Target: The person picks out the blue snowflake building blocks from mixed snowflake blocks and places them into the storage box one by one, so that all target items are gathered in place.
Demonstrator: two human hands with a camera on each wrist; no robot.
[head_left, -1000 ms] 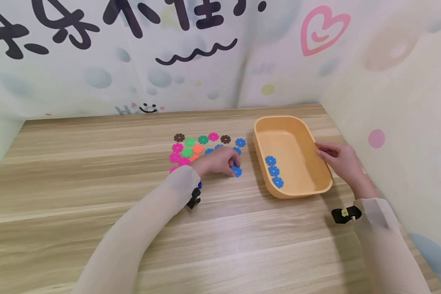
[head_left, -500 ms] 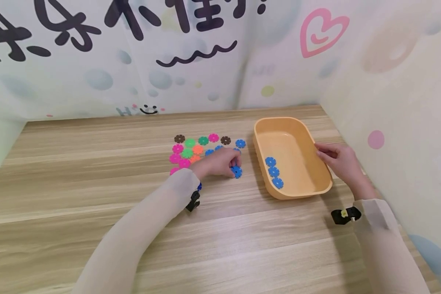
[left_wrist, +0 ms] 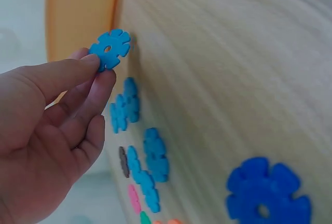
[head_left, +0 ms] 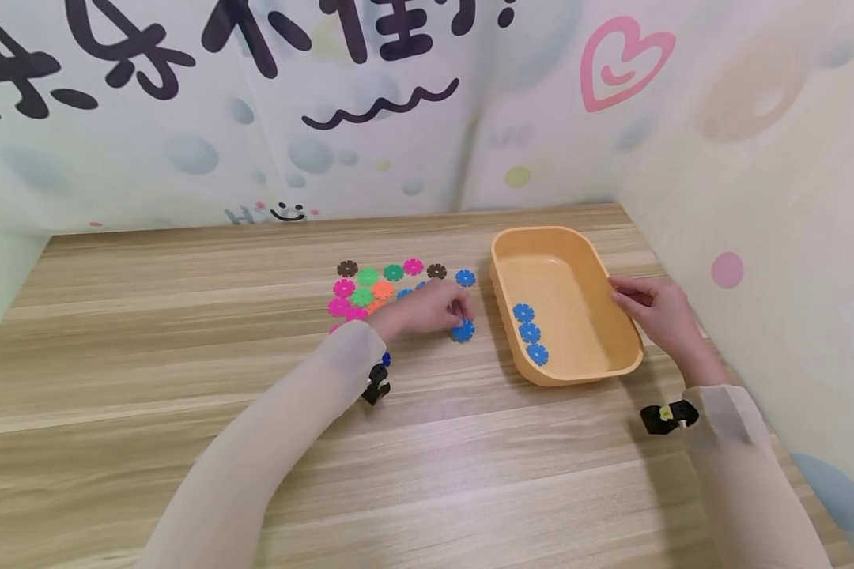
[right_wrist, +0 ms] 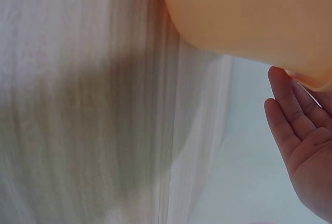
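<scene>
Between thumb and fingers my left hand [head_left: 432,307] pinches a blue snowflake disc [head_left: 462,333], a flat notched plastic piece. The left wrist view shows this disc [left_wrist: 118,44] raised off the table by the fingertips. My right hand [head_left: 662,316] grips the right rim of a yellow-orange plastic tub [head_left: 565,288]. In the right wrist view, the fingers [right_wrist: 284,86] lie against the tub's outer side, and the thumb is out of sight. Several blue discs [head_left: 530,333] sit along the tub's left inner wall.
Left of the tub, pink discs [head_left: 338,307], green discs [head_left: 361,296], brown discs [head_left: 347,269] and more blue discs [head_left: 466,277] lie on the wooden table [head_left: 185,316]. My left forearm partly covers them. A printed wall sheet [head_left: 398,158] stands behind.
My left hand has taken hold of the blue disc at its fingertips and shifted slightly to the right, lifting it. The right hand stays on the tub's rim.
</scene>
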